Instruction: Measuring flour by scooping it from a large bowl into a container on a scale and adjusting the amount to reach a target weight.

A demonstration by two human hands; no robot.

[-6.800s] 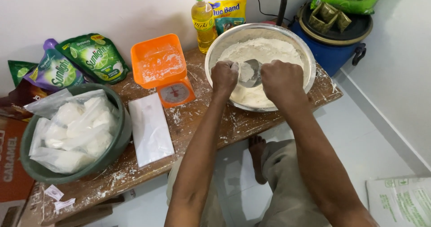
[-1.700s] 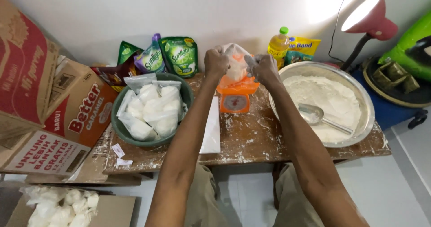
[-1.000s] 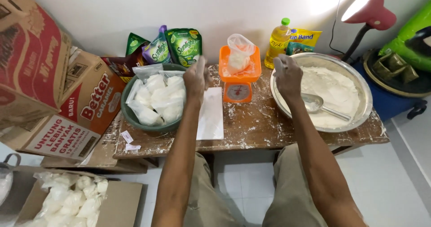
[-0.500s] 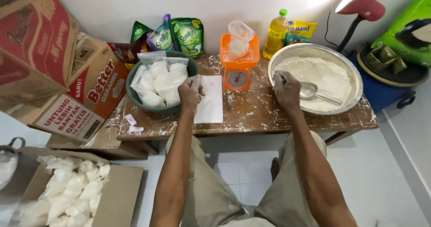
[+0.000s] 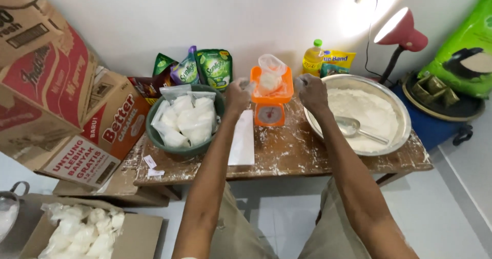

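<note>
A clear plastic bag of flour (image 5: 269, 74) stands on the orange kitchen scale (image 5: 271, 101) at the back of the wooden table (image 5: 287, 156). My left hand (image 5: 237, 94) is raised just left of the scale, fingers curled, with nothing visible in it. Just right of the scale my right hand (image 5: 311, 91) hovers with fingers loosely closed, near the rim of the big metal bowl of flour (image 5: 359, 113). A metal scoop (image 5: 353, 127) lies in that flour. A stack of flat plastic bags (image 5: 242, 144) lies on the table below my left hand.
A green bowl (image 5: 185, 121) holds several filled flour bags. Green pouches (image 5: 197, 68), an oil bottle (image 5: 313, 57) and a red lamp (image 5: 401, 33) line the wall. Cardboard boxes (image 5: 61, 105) stand left; a floor box (image 5: 87, 228) holds more bags. A blue drum (image 5: 441, 110) is right.
Both hands have lifted from the table's middle up to either side of the scale. Earlier they set the flour bag on the scale and let go. The camera has tilted a little.
</note>
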